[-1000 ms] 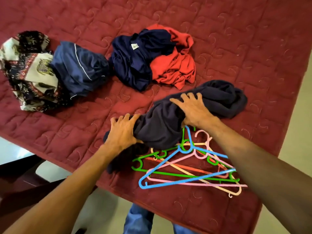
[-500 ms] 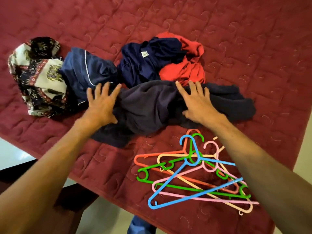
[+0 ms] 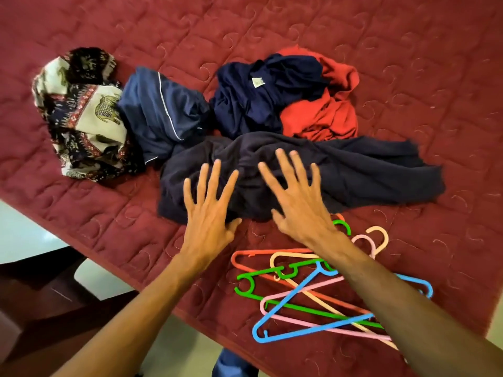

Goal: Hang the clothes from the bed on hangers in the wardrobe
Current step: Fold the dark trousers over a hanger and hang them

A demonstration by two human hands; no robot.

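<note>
Head view. Both hands lie with fingers spread, gripping nothing, over the near edge of a dark garment [image 3: 340, 172] on the red quilted bed [image 3: 408, 63]. The left hand [image 3: 209, 213] covers the garment's left end; the right hand [image 3: 296, 202] sits near its middle. The garment's long axis runs left to right, directly ahead of both hands. Plastic hangers [image 3: 299, 297] lie just nearer, under the right forearm, so the right hand is judged closer to them. Other clothes [image 3: 163, 112] lie beyond.

Red quilted bed [image 3: 381, 50]: crumpled clothes [image 3: 340, 170], plastic hangers [image 3: 294, 303].
</note>
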